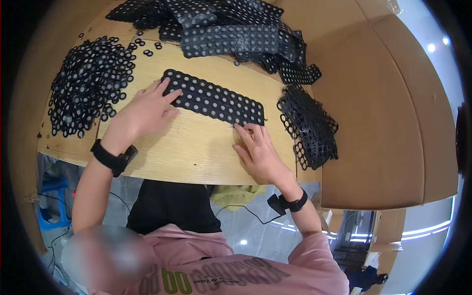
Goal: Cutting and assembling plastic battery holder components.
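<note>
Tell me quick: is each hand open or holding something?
Left hand: open, fingertips on the black sheet.
Right hand: open, fingers partly bent at the sheet's near edge.

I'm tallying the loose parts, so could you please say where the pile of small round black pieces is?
In the head view, the pile lies on the left of the table, to the left of the left hand.

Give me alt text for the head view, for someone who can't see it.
A person's left hand touches the left end of a black dotted sheet on a yellowish table, right hand at its near edge. Black rings are heaped left, other dotted sheets beyond, lattice sheets right.
</note>
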The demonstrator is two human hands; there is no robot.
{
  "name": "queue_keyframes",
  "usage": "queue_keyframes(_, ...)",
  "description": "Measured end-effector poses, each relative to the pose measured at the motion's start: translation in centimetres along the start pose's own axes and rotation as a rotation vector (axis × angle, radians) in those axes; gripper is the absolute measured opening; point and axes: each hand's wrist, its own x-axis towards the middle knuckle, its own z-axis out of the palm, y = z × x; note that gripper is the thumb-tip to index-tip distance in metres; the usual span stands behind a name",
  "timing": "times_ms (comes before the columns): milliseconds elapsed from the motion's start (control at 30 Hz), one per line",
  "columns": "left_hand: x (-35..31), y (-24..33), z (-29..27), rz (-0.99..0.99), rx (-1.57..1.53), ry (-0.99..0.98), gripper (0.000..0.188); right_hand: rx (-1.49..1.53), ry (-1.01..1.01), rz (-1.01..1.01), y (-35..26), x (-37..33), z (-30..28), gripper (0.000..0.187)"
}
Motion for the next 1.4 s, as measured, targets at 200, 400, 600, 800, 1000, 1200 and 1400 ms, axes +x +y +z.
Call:
queue_keyframes(200,-1.8,1.5,0.5,0.031,0.051,0.133,0.046,-0.046,0.144,-0.103,0.7,-1.5,0.1,0.041)
queue_keyframes(400,-6.2,4.4,-1.2,0.034,-0.195,0.061,0.039,-0.014,0.115,-0.039,2.6,-4.8,-1.2,0.026)
queue_keyframes(600,-4.6,3.1,2.7,-0.185,-0.115,0.432,0.045,0.034,0.058,0.103,4.1,-4.6,-2.7,0.027)
queue_keyframes(800,-3.9,2.2,3.2,-0.240,-0.363,0.356,0.037,0.379,-0.166,0.212,5.0,-2.8,-3.3,0.011)
queue_keyframes(1000,-3.8,1.7,2.7,-0.364,-1.094,0.206,0.028,0.942,0.019,0.259,5.4,2.8,-2.0,0.008)
queue_keyframes(1200,-4.4,0.1,3.8,-0.400,-1.151,0.210,0.026,0.671,-0.140,0.214,5.6,10.5,-0.2,0.016)
queue_keyframes(1400,-3.3,1.4,3.9,-0.327,-1.256,0.212,0.014,0.530,-0.208,0.271,6.8,8.2,-3.0,0.022)
